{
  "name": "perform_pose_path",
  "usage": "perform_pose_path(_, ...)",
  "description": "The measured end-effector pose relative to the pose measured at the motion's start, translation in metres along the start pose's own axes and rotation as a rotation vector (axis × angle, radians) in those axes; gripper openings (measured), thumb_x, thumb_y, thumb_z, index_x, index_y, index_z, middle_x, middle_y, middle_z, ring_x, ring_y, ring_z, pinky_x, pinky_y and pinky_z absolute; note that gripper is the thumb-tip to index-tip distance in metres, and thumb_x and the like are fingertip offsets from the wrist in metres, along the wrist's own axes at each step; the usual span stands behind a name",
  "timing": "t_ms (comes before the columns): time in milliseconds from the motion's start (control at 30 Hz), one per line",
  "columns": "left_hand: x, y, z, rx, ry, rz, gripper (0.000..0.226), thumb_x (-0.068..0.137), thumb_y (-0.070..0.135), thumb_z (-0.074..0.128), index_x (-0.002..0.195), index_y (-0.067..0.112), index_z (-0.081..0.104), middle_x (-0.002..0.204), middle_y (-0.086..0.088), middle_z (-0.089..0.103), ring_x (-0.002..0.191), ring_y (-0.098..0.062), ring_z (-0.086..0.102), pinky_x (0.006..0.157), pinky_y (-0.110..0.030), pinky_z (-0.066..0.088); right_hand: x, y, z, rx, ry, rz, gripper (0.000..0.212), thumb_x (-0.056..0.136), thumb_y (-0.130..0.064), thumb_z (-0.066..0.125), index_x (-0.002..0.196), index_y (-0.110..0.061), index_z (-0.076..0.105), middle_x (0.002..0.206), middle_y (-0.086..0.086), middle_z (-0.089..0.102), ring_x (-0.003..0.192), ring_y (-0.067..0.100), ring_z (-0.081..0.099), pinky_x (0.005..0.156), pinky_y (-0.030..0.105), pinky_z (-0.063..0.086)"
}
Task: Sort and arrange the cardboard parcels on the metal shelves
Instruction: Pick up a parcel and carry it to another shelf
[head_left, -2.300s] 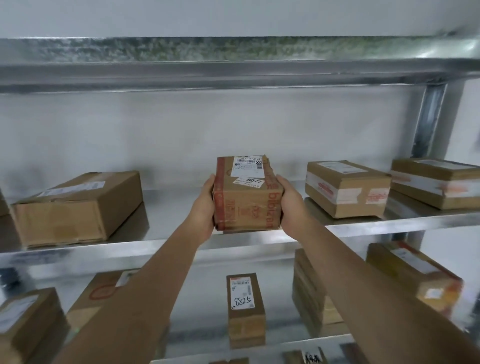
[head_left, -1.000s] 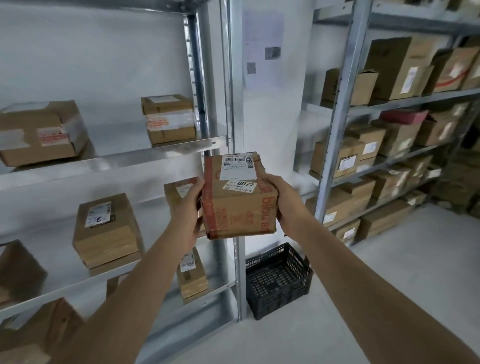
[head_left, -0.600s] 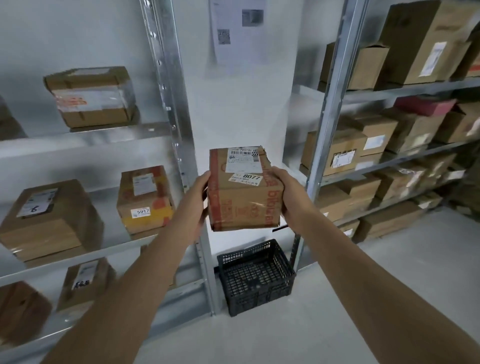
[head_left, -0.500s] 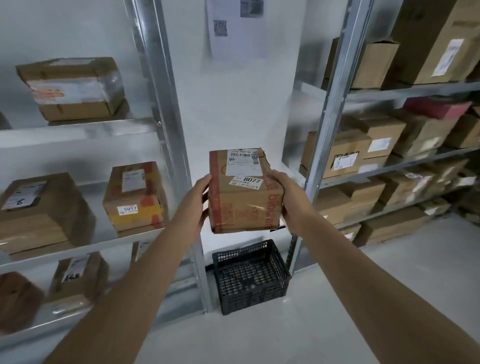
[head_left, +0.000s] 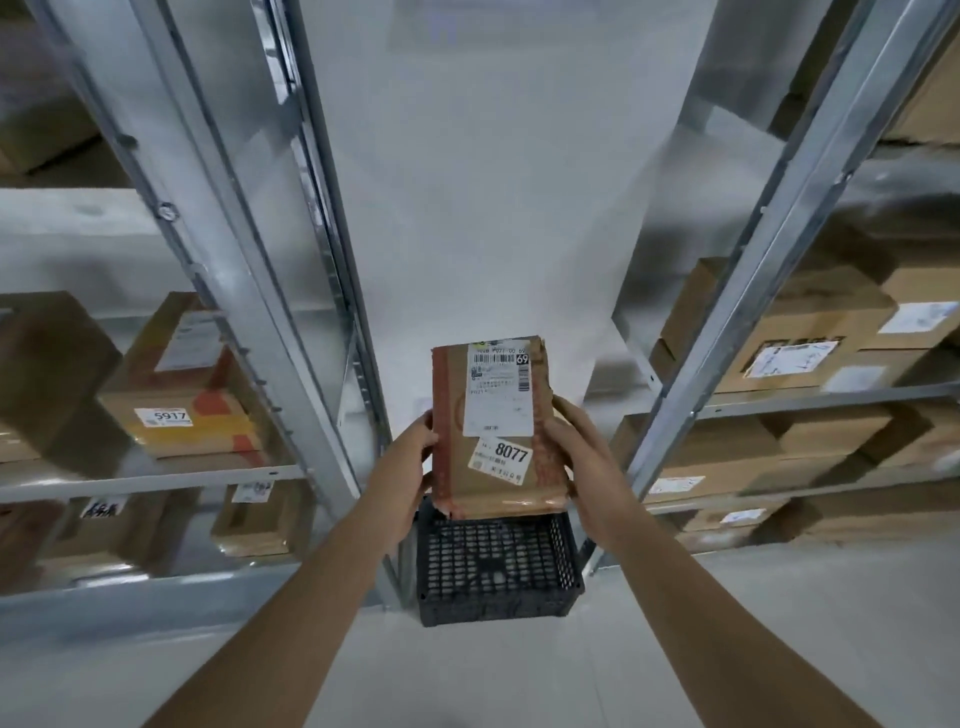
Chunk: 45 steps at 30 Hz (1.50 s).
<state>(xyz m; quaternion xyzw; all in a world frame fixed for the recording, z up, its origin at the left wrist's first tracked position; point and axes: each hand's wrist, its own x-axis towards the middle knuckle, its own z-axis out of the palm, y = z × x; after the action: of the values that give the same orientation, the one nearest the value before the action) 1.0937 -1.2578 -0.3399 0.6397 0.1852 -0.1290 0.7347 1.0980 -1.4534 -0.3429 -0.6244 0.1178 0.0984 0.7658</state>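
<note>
Parcel 8077 (head_left: 498, 431), now tipped label-up, above black crate (head_left: 498, 571)

parcel (head_left: 496, 431) between hands | crate (head_left: 496, 571) below | shelves (head_left: 156, 478) both sides

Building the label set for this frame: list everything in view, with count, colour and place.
Parcel 8077: one, brown cardboard with red tape and white labels, held up at centre above the crate.
Crate: one, black plastic mesh, on the floor between the racks.
Parcel 5917: one, brown with red and yellow tape, left rack's middle shelf.
Other parcels: many, brown, count unclear from blur, on both racks.
Left rack: one, grey metal, left side.
Right rack: one, grey metal, right side.
Wall paper: one, white, blurred, top centre.
Left hand: gripping the parcel's left edge.
Right hand: gripping its right edge.
</note>
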Motion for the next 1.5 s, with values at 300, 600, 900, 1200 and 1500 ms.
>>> perform_pose_path(300, 0.106, -0.044, 0.033, 0.067, 0.072, -0.111, 0.04, 0.106, 0.013, 0.037, 0.121, 0.033, 0.068, 0.099, -0.001, 0.08, 0.081, -0.015, 0.077, 0.064, -0.028, 0.059, 0.106, 0.056, -0.049, -0.039, -0.089, 0.203, 0.036, 0.1, -0.017, 0.061, 0.13, -0.032, 0.05, 0.124, 0.005, 0.07, 0.101, 0.019, 0.073, 0.074, 0.031, 0.058)
perform_pose_path(600, 0.225, -0.179, 0.046, 0.091, 0.17, -0.185, 0.049, 0.099, 0.014, 0.032, 0.119, 0.038, 0.07, 0.102, -0.009, 0.079, 0.094, -0.034, 0.076, 0.089, -0.057, 0.06, 0.202, 0.175, -0.1, -0.091, -0.091, 0.333, 0.038, 0.098, -0.006, 0.06, 0.126, -0.027, 0.046, 0.131, 0.005, 0.064, 0.11, 0.022, 0.069, 0.07, 0.026, 0.06)
perform_pose_path(900, 0.342, -0.381, 0.031, 0.103, 0.099, -0.328, 0.052, 0.1, 0.008, 0.031, 0.12, 0.037, 0.069, 0.106, -0.009, 0.078, 0.099, -0.035, 0.074, 0.09, -0.052, 0.06, 0.296, 0.392, -0.145, -0.175, 0.002, 0.453, 0.038, 0.1, -0.009, 0.059, 0.128, -0.028, 0.043, 0.122, 0.0, 0.066, 0.098, 0.017, 0.071, 0.063, 0.026, 0.059)
perform_pose_path(1200, 0.486, -0.561, -0.006, 0.21, 0.088, -0.4, 0.035, 0.105, 0.02, 0.038, 0.119, 0.023, 0.069, 0.108, -0.005, 0.077, 0.099, -0.024, 0.073, 0.077, -0.031, 0.06, 0.413, 0.604, -0.171, -0.304, -0.037, 0.495, 0.043, 0.101, -0.025, 0.061, 0.135, -0.028, 0.037, 0.118, -0.001, 0.062, 0.094, 0.012, 0.068, 0.066, 0.025, 0.053)
perform_pose_path(1500, 0.556, -0.645, -0.076, 0.291, 0.242, -0.325, 0.022, 0.1, 0.038, 0.064, 0.107, 0.018, 0.069, 0.101, -0.009, 0.077, 0.086, -0.027, 0.075, 0.076, -0.038, 0.063, 0.479, 0.721, -0.122, -0.397, -0.198, 0.485, 0.068, 0.101, -0.02, 0.062, 0.158, -0.026, 0.025, 0.141, 0.01, 0.058, 0.118, 0.027, 0.063, 0.096, 0.035, 0.053)
